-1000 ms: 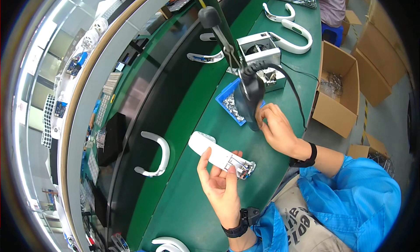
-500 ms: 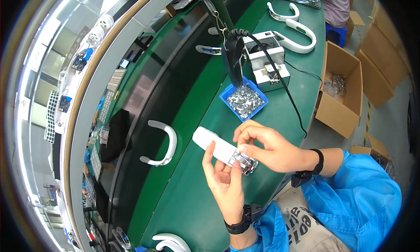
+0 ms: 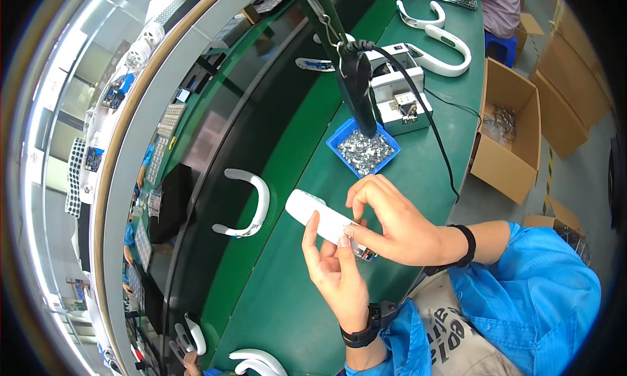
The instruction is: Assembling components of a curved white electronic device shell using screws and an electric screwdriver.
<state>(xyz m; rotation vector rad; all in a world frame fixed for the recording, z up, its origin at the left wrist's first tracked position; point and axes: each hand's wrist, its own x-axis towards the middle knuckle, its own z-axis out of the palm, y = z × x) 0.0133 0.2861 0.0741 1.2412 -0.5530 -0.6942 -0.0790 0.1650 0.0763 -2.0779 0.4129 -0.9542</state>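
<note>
A white, elongated plastic housing (image 3: 319, 217) with bare metal and electronic parts at its near end is held over the green bench. My left hand (image 3: 336, 268) is closed around it, with a finger along the far-left side and the thumb on top. My right hand (image 3: 405, 229) bends over the near end, its thumb pressed on the housing beside my left thumb. Its index finger curls against the edge, and the hand covers part of the exposed electronics. Just beyond my hands stands a blue tray (image 3: 364, 148) full of small metal pieces.
A dark hanging tool (image 3: 358, 92) with a black cable hangs over the tray, before a grey-white device (image 3: 401, 95). A white U-shaped piece (image 3: 261, 203) lies on the conveyor at left. An open carton (image 3: 506, 141) stands right. A person's hand (image 3: 191, 363) shows at lower left.
My right thumb has come down onto the housing's near end, covering more of it. The hanging tool has shifted over the tray. The U-shaped piece has moved slightly right. Another person's hand has appeared lower left.
</note>
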